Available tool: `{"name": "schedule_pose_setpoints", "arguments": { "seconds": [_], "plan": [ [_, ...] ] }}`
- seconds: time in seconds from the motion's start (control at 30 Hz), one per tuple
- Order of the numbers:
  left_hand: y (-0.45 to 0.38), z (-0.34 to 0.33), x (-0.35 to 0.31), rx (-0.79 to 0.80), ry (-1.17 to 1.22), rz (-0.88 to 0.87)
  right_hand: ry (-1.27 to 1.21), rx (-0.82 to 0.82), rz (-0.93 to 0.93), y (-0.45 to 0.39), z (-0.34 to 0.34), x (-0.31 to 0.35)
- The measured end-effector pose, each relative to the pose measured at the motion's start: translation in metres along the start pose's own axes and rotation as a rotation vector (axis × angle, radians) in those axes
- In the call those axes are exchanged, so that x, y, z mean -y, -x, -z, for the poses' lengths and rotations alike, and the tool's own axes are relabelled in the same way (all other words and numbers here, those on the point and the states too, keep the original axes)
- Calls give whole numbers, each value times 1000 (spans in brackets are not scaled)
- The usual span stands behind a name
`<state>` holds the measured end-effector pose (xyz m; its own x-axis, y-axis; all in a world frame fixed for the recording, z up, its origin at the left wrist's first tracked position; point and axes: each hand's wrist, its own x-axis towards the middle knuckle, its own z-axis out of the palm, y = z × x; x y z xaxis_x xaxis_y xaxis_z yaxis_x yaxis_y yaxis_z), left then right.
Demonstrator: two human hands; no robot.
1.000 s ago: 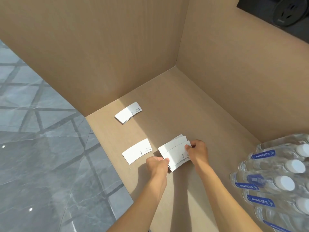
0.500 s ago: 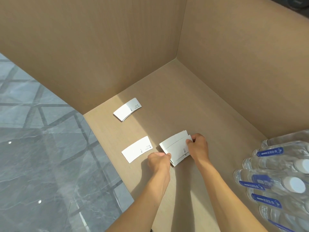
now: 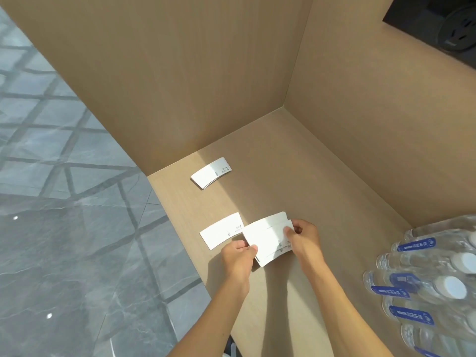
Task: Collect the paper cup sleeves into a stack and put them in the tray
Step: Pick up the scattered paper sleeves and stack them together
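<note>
A small stack of flat white paper cup sleeves (image 3: 269, 239) is held just above the wooden counter (image 3: 296, 176). My left hand (image 3: 238, 258) pinches its lower left corner and my right hand (image 3: 302, 239) grips its right end. A single sleeve (image 3: 221, 234) lies flat on the counter just left of the stack, near the counter's left edge. Farther back, another sleeve (image 3: 211, 173) lies near the back wall. No tray is in view.
Wooden walls (image 3: 180, 86) close the counter at the back and right. A shrink-wrapped pack of water bottles (image 3: 432, 287) with blue labels fills the near right. The grey tiled floor (image 3: 64, 228) drops off beyond the left edge. A black socket panel (image 3: 448, 24) sits top right.
The stack has been squared up and lifted slightly between both hands. The two loose sleeves have not moved.
</note>
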<state>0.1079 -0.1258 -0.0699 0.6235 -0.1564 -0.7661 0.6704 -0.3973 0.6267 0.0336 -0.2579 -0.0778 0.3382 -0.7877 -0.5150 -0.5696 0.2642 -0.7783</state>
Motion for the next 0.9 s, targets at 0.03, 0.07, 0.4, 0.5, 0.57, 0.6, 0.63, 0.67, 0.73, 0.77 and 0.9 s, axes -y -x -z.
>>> {"name": "schedule_pose_setpoints", "arguments": {
  "seconds": [0.03, 0.07, 0.4, 0.5, 0.57, 0.6, 0.63, 0.67, 0.73, 0.77, 0.9],
  "plan": [
    [1, 7, 1, 4, -12, -6, 2, 18, -2, 4, -4, 0],
    [2, 13, 1, 1, -22, -10, 3, 33, -6, 9, -8, -1],
    [-6, 65, -1, -117, -93, -41, 164, 128, -45, 31, -63, 10],
    [-14, 77, -12, -140, -56, -23, 202, 142, -27, 28, -79, 20],
    [-18, 84, -20, -144, -44, -13, 221, 146, -13, 24, -89, 27],
    [-21, 86, -23, -146, -37, -9, 233, 148, -6, 22, -93, 30],
    [-24, 89, -26, -152, -22, -3, 247, 151, -2, 20, -98, 34],
    [-28, 90, -29, -157, 0, 6, 262, 152, 1, 17, -102, 37],
    [-33, 92, -35, -170, 48, 28, 296, 151, 8, 11, -111, 42],
    [-36, 92, -37, -184, 65, 41, 314, 151, 9, 7, -114, 44],
    [-47, 91, -43, -203, 97, 77, 384, 139, 15, -3, -124, 50]
  ]
}}
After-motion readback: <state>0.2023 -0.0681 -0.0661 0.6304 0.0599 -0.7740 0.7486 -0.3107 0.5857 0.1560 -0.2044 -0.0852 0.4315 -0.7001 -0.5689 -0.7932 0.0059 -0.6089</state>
